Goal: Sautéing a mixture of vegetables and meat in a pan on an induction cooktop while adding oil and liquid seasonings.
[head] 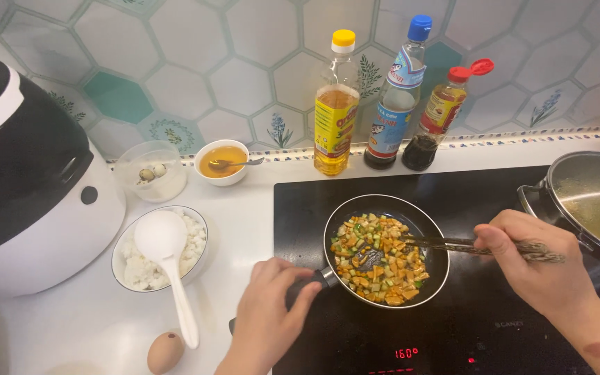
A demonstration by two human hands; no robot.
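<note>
**Diced filling stirred in the pan on the hob**

The small black round frying pan [386, 251] sits on the black glass induction hob [494, 333], holding diced orange and green pieces. The left hand [269, 312] is wrapped closed around the pan's dark handle [307, 283], which points toward seven o'clock. The right hand [539, 264] pinches a pair of dark patterned chopsticks [480, 246], coming in from three o'clock with tips over the food. By the look of it, the stirring step is in hand; the next move calls for a steady grip on the handle while the tips turn the pieces evenly.

At nine o'clock from the pan, on the white counter [244, 208], stands a white bowl of cooked rice [140, 267] with a white plastic rice paddle [164, 264] resting in it; a brown egg [164, 352] lies at eight o'clock. At twelve o'clock stand three bottles: yellow-capped oil [336, 104], blue-capped clear [398, 97], red-capped dark sauce [439, 118]. A steel pot [585, 201] sits at two o'clock.
</note>
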